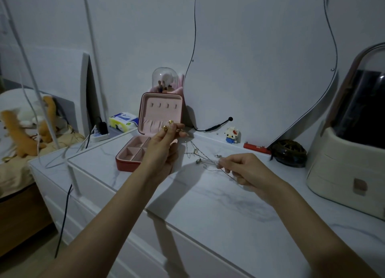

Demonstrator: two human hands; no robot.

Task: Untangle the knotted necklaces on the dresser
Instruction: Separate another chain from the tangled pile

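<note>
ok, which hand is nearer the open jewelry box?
Left. The left hand is raised right in front of the jewelry box, overlapping it in view. The right hand is well off to the box's right, over the dresser top, pinching the necklaces.

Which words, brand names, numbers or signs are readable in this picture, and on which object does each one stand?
No text can be read here.
Tissue pack: blue and yellow print, too blurred to read.
Red bar by the mirror: a small mark, too small to read.
Cream case: a brown square patch, no letters visible.
Open jewellery box, block figure: no text visible.
</note>
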